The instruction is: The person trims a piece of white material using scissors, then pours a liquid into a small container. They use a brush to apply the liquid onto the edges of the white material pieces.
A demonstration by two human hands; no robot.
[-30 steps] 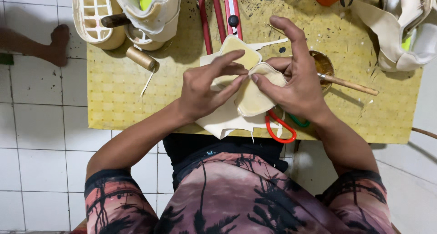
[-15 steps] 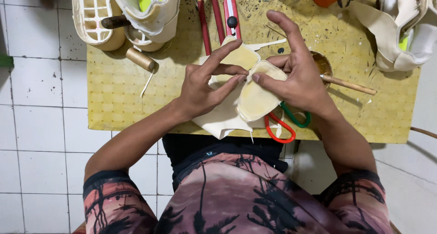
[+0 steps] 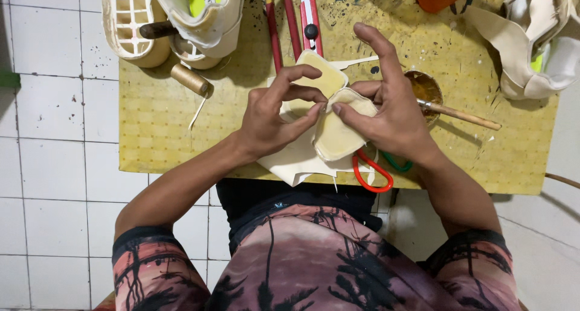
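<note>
Even overhead light, soft shadows, sharp focus throughout.

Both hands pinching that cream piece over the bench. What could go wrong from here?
1. The glue pot sits right behind the right hand, its stick pointing outward; a wrist move might knock it over.
2. The cream piece looks glue-coated, so the left hand may get stuck or smear it.
3. The scissors overhang the table edge and could drop.
</note>
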